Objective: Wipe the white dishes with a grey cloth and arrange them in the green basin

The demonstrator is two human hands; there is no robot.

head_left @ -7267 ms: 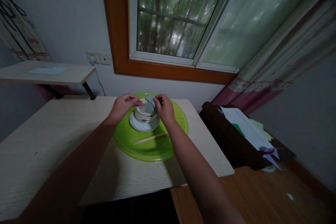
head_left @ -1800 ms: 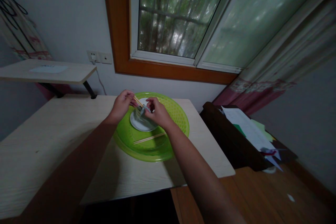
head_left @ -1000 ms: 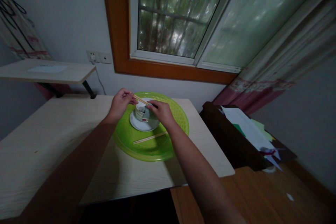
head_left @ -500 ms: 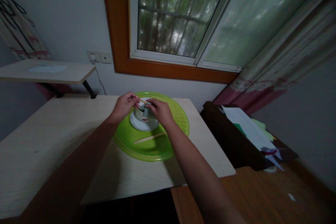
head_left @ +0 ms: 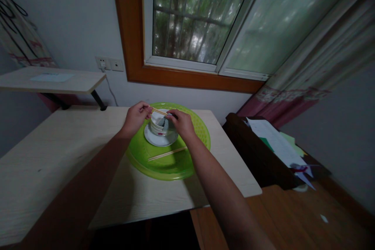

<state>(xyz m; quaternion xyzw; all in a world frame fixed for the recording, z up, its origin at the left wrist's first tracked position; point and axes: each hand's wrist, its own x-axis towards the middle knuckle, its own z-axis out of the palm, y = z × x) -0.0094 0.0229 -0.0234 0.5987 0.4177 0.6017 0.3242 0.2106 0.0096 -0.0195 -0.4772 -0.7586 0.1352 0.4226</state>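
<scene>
My left hand (head_left: 136, 118) is closed, its fingers pinching one end of a pair of chopsticks (head_left: 159, 112). At the other end my right hand (head_left: 183, 123) grips the same chopsticks with fingers and thumb. They lie almost level above a stack of white bowls (head_left: 158, 128). Inside the top bowl is a dark, patterned piece, perhaps spoons, too small to make out. Under the bowls is a white plate (head_left: 152, 139), which rests on a round green tray (head_left: 172, 174). Nearer to me on the tray, a second pair of chopsticks (head_left: 166, 153) lies slantwise, partly behind my right forearm.
The tray stands on a pale wooden table (head_left: 96, 125) by the wall and window. A raised shelf (head_left: 79, 82) stands at the table's back left. Right of the table, a dark piece of furniture (head_left: 246, 140) holds papers (head_left: 277, 140).
My hands have drawn slightly apart, and more of the chopsticks shows between them. My right hand has shifted a little to the right, uncovering more of the top bowl.
</scene>
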